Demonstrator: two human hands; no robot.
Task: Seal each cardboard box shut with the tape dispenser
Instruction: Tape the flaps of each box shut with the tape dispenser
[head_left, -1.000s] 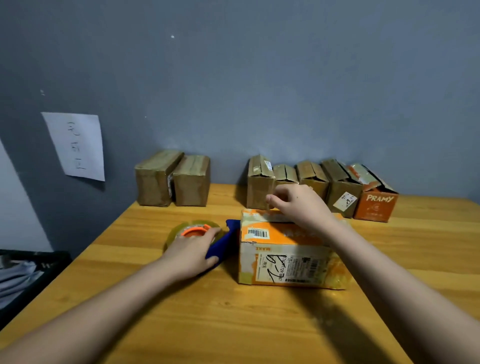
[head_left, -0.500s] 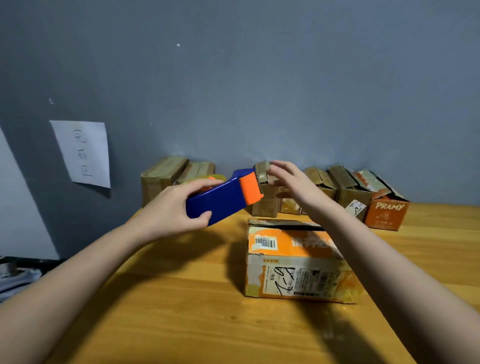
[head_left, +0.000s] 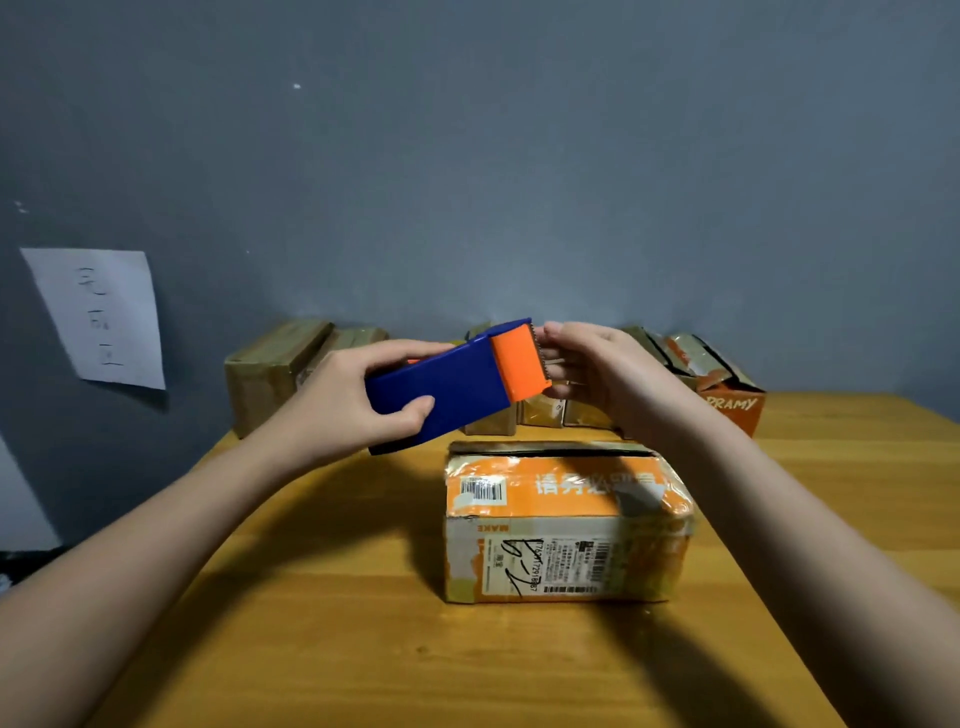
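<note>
Gripping the tape dispenser (head_left: 457, 382) above the orange box (head_left: 566, 519), the left hand (head_left: 343, 405) holds it while right hand (head_left: 602, 374) fingers pinch at its blade; this box on the table (head_left: 311, 649) looks unsealed.

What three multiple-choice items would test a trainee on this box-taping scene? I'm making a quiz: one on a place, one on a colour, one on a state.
1. Where is the tape dispenser?
A. On the table
B. In the air above the box
C. Inside the box

2. What colour is its cutter end?
A. Orange
B. Green
C. White

3. What is the left hand doing?
A. Resting flat
B. Pressing the box
C. Gripping the dispenser

Key: 1 B, it hangs clear over the orange box; 2 A, orange beside the blue body; 3 C, fingers wrap the body while the right hand reaches the blade.
</note>
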